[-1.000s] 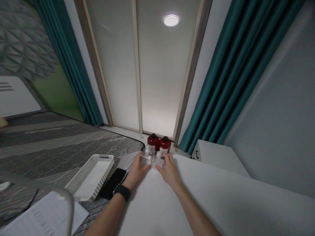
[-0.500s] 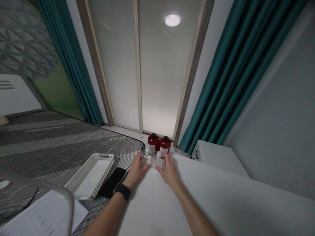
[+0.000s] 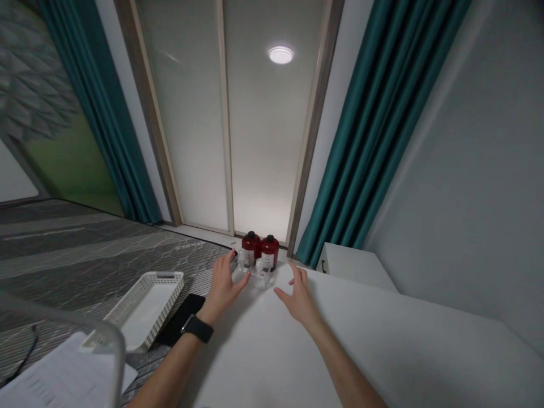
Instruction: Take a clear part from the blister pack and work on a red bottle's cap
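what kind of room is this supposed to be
Probably a bedroom or similar room in a home. A grey quilted mattress lies to the left, teal floor-length curtains hang on the right, and frosted sliding panel doors fill the far wall.

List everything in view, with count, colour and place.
Red bottles: 2, dark red with black caps, side by side behind the holder.
Acrylic holder: 1, clear, at the surface's far edge.
Small containers: 2, clear, in the holder.
White surface: 1, white, foreground.
Plastic basket: 1, white, on the mattress.
Smartphone: 1, black, beside the basket.
Papers: white, lower left.
Mattress: 1, grey, left.
Curtains: 2, teal, flanking the panels.
Frosted panels: 2, pale, centre.
Cabinet: 1, white, right.
Watch: 1, black, left wrist.
Left hand: 1, open, at the holder's left.
Right hand: 1, open, right of the holder.
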Available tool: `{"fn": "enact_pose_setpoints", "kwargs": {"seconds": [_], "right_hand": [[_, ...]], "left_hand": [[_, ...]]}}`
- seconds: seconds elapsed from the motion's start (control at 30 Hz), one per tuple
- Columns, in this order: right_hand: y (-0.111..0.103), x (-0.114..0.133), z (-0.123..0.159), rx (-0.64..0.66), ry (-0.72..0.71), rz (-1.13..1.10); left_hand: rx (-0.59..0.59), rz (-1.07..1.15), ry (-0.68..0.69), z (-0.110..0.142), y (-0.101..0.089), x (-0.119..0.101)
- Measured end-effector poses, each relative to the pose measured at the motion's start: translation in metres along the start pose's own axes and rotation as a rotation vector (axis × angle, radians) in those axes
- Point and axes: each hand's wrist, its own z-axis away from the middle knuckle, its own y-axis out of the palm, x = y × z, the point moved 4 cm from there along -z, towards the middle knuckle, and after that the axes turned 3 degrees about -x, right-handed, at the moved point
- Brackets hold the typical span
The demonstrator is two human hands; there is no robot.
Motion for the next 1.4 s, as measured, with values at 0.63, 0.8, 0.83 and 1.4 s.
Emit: {"fn": "enact_pose_setpoints", "kwargs": {"seconds": [0.63, 0.8, 0.83, 1.4], "right_hand": [[-0.136, 0.009, 0.091, -0.128, 0.018, 0.008], [-0.135, 0.003, 0.114, -0.162, 0.029, -0.017], [-0.133, 0.0, 0.117, -0.181, 0.039, -0.018], [-0.118, -0.023, 0.127, -0.214, 0.112, -0.02]], "left_hand": [[0.507, 0.329, 0.133, 0.071, 0.033, -0.131], [0.483, 0.367, 0.104, 0.098, 0.042, -0.13], [0.49, 0.377, 0.111, 0.101, 0.044, -0.13], [0.555, 0.516, -0.05, 0.102, 0.052, -0.128]]}}
